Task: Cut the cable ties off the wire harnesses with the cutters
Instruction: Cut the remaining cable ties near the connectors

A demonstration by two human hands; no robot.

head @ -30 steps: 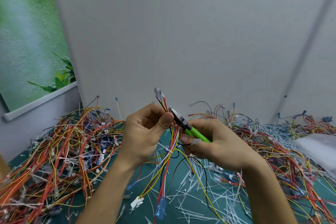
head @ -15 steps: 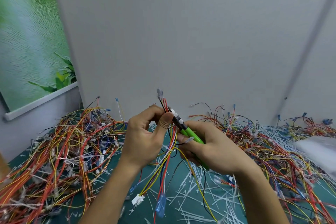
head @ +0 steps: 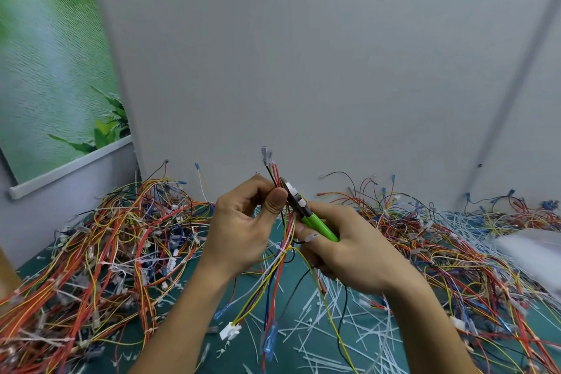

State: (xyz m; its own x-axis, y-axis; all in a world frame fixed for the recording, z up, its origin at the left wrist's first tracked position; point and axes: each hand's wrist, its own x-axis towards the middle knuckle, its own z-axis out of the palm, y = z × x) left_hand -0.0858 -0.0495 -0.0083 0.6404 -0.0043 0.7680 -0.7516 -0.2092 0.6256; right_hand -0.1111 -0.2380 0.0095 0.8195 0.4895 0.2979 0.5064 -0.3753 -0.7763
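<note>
My left hand (head: 243,228) pinches a wire harness (head: 280,264) of red, yellow, blue and black wires, thumb pressed near its upper end. The harness hangs down to a white connector (head: 230,331) and a blue terminal (head: 270,338); a white cable tie (head: 282,250) still binds it below my thumb. My right hand (head: 349,249) grips green-handled cutters (head: 315,223), whose metal jaws (head: 288,188) sit against the wires just above my left thumb. Whether the jaws enclose a tie is hidden.
A big heap of tied harnesses (head: 100,252) covers the green mat at left. Another tangle of wires (head: 455,252) lies at right. Cut white ties (head: 328,340) litter the mat in front. A white bag (head: 534,249) sits at far right. A grey wall stands close behind.
Both hands have shifted slightly left and up together with the harness. The cutter jaws have moved closer to the wires above my left thumb.
</note>
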